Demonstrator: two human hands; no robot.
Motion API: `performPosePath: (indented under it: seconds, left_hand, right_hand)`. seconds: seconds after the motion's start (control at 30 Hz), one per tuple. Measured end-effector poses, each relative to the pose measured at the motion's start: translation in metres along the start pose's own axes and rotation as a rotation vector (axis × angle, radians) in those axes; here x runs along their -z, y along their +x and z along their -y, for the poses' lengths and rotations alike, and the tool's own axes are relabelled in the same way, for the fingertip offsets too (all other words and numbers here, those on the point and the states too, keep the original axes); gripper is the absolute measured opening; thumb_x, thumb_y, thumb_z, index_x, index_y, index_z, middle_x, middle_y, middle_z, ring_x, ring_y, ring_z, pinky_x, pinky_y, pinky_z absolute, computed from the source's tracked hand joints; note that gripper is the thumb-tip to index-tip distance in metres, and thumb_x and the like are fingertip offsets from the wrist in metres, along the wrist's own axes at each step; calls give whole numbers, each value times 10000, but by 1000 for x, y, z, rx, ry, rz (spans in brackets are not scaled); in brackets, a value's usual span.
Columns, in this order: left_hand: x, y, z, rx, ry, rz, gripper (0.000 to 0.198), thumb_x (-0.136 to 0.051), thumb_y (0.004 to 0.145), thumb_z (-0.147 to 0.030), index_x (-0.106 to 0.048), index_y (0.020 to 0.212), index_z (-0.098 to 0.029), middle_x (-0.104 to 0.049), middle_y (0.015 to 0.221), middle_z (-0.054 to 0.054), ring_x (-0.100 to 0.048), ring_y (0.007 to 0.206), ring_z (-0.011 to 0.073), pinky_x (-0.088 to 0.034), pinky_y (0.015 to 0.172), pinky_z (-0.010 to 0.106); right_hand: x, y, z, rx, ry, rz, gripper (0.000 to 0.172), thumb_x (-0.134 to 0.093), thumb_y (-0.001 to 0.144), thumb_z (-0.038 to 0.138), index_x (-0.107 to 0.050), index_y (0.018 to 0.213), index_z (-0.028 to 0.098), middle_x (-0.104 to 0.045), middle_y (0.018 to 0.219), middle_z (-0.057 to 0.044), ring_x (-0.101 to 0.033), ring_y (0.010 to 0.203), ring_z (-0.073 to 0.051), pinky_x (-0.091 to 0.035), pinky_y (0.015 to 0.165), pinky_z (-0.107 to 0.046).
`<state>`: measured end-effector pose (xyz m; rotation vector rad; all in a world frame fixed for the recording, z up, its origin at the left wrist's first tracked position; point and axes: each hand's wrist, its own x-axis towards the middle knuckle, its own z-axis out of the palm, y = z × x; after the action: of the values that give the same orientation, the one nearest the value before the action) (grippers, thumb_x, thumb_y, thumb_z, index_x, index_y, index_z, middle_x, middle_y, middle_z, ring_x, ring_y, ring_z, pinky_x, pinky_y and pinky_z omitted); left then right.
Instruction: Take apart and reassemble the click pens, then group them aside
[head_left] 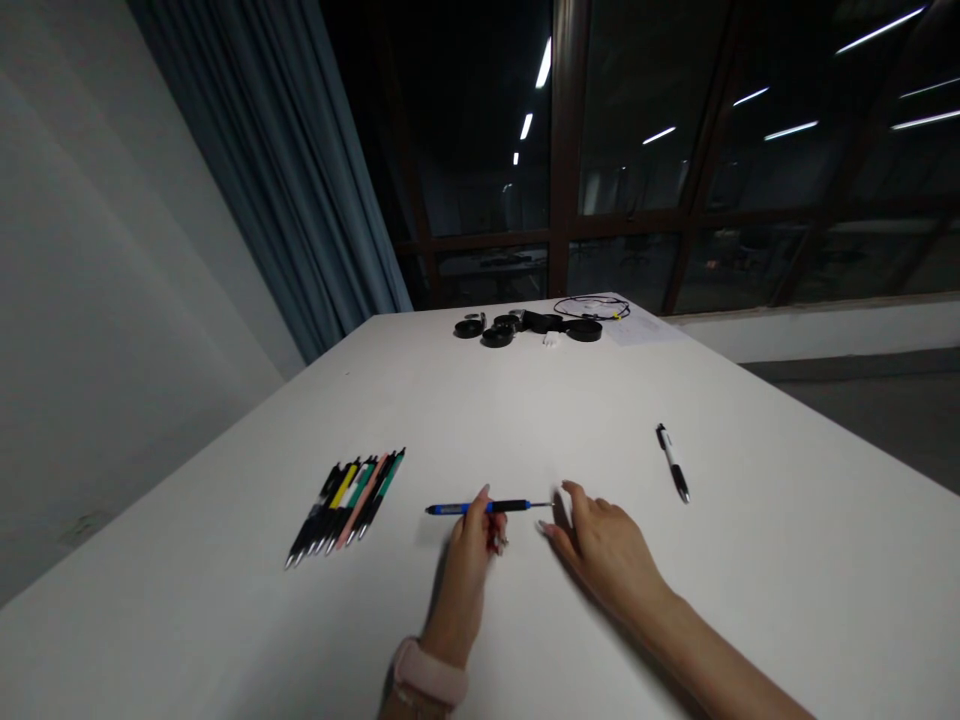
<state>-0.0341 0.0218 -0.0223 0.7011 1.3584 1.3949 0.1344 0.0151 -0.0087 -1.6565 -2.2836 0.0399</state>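
A blue and black pen (511, 506) lies level between the thumb and fingers of my left hand (474, 528), which is closed on it. A thin refill (540, 504) sticks out of the pen's right end, with no tip cone over it. Something small and shiny shows by the curled fingers of that hand; I cannot make out what it is. My right hand (604, 545) is just right of the refill's point, thumb and index finger apart, with nothing visible between them. A white and black pen (673, 462) lies farther right on the table.
Several pens (346, 505) in black, yellow, green and pink lie side by side at left on the white table (247, 630). Black round rolls (497, 336), a coiled black cable (592, 306) and white paper (645, 330) are at the far end, near the windows.
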Motion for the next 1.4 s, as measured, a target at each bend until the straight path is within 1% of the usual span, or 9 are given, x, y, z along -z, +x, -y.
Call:
performPosePath:
  seconds: [0.33, 0.47, 0.53, 0.73, 0.87, 0.97, 1.07, 1.2, 1.4]
  left_hand:
    - [-4, 0, -8, 47, -57, 42, 533, -649, 597, -693, -451, 482, -212, -461, 438, -42, -392, 422, 79, -297, 440, 229]
    - [-5, 1, -10, 78, -48, 70, 562, -645, 541, -733, -431, 453, -221, -434, 419, -45, -367, 403, 75, -285, 431, 237]
    - [-4, 3, -9, 67, -48, 74, 567, -632, 548, -741, -434, 446, -219, -429, 414, -44, -360, 400, 73, -272, 427, 236]
    - [-4, 8, -4, 58, -65, 66, 597, -645, 496, -766, -406, 416, -225, -397, 386, -49, -330, 386, 66, -246, 415, 233]
    - [-5, 8, -6, 78, -37, 64, 614, -633, 476, -789, -416, 392, -220, -384, 377, -44, -328, 381, 67, -241, 410, 236]
    - [-6, 8, -9, 97, -23, 51, 627, -627, 445, -805, -433, 371, -213, -389, 375, -38, -323, 375, 62, -234, 407, 235]
    - [-7, 7, -12, 119, -4, 63, 642, -621, 398, -826, -421, 349, -218, -374, 356, -36, -317, 365, 62, -213, 399, 235]
    - [-7, 5, -14, 99, -2, 56, 641, -622, 411, -824, -442, 369, -211, -402, 373, -29, -329, 371, 62, -218, 403, 232]
    - [-5, 8, -9, 113, 17, 50, 642, -619, 425, -824, -440, 378, -209, -385, 377, -41, -337, 365, 61, -224, 397, 230]
  right_hand:
    - [0, 2, -2, 36, -42, 120, 431, -415, 900, 2, -524, 1310, 81, -734, 894, -140, -689, 808, -255, -493, 732, -341]
    - [5, 2, -5, -4, 422, 53, 283, -408, 981, 218, -630, 1142, 149, -729, 961, -115, -676, 861, -229, -486, 755, -317]
    - [6, 3, -7, -53, 730, 23, 333, -428, 973, 389, -676, 948, 168, -723, 869, -83, -661, 787, -206, -480, 700, -292]
    - [6, 13, -11, -372, 1299, 80, 601, -589, 687, 778, -609, 612, 182, -480, 435, 40, -406, 397, -109, -326, 434, -249]
    - [8, 15, -10, -429, 1412, 14, 575, -700, 585, 758, -617, 613, 190, -522, 444, 35, -407, 403, -104, -325, 442, -246]
    - [7, 14, -12, -437, 1403, -26, 597, -719, 574, 743, -741, 783, 184, -726, 737, -67, -569, 580, -173, -405, 523, -276]
    - [3, 13, -17, -399, 1333, -45, 601, -684, 640, 730, -794, 897, 198, -752, 1008, -125, -641, 896, -279, -463, 725, -348]
    - [-2, 13, -21, -344, 1258, -129, 563, -668, 688, 702, -805, 935, 215, -753, 988, -127, -626, 992, -309, -418, 899, -414]
    - [3, 14, -16, -424, 1440, -58, 586, -774, 548, 698, -806, 824, 182, -751, 772, -101, -659, 780, -248, -480, 819, -387]
